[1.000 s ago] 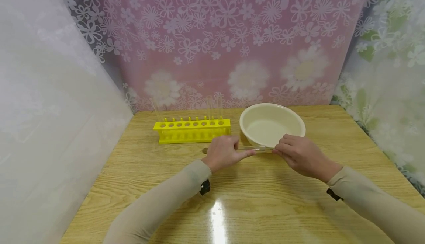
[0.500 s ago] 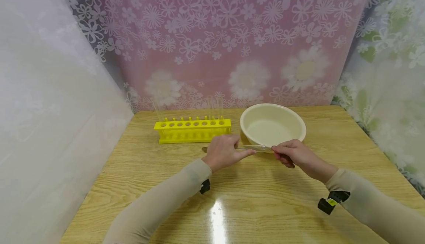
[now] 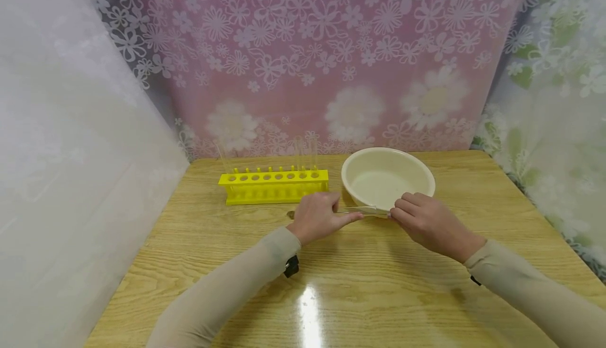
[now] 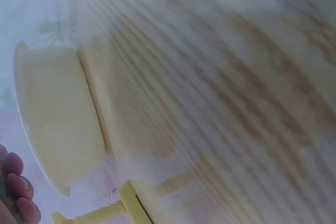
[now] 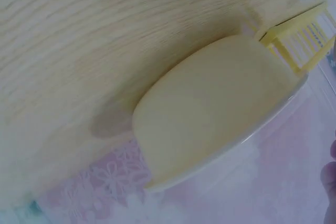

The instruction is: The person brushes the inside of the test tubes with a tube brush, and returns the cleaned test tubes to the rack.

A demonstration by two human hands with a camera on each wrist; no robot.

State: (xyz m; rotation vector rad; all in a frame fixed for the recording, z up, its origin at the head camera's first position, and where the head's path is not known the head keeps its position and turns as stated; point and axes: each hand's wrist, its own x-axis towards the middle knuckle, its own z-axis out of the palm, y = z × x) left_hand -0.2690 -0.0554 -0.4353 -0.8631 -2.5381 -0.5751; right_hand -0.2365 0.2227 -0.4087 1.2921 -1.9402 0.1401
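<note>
My left hand grips a clear glass test tube lying sideways above the table, its thumb stretched along the glass. A brown, bristly-looking end shows left of that hand, and brown also shows behind the curled fingers in the left wrist view. From the tube's right-hand mouth comes the thin handle of a test tube brush. My right hand pinches this handle, knuckles turned up, in front of the bowl's near rim. Only a few fingertips appear at the right wrist view's edge.
A cream bowl stands just beyond the hands. Left of it is a yellow test tube rack bearing several upright tubes, one leaning at its left end. Floral curtains enclose the wooden table.
My right hand has rolled at the wrist, knuckles dropping and then coming back up, while holding the brush handle. The left hand and tube stay nearly in place.
</note>
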